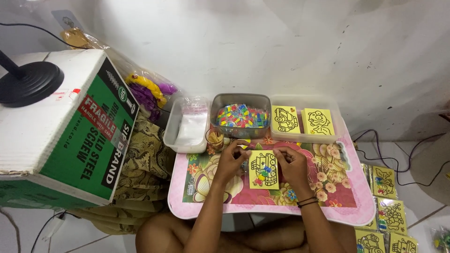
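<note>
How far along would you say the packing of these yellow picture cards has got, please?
Done: several bagged cards lie on the floor to the right. In hand: the left hand and right hand hold one yellow card with small coloured pieces over the floral tray table. Left: two card stacks in the clear tub.

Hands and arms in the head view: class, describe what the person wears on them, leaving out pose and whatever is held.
Both forearms are bare, with no sleeves showing. The right hand has thin dark bands around its wrist. The left hand shows no band, watch or glove. No rings can be made out.
</note>
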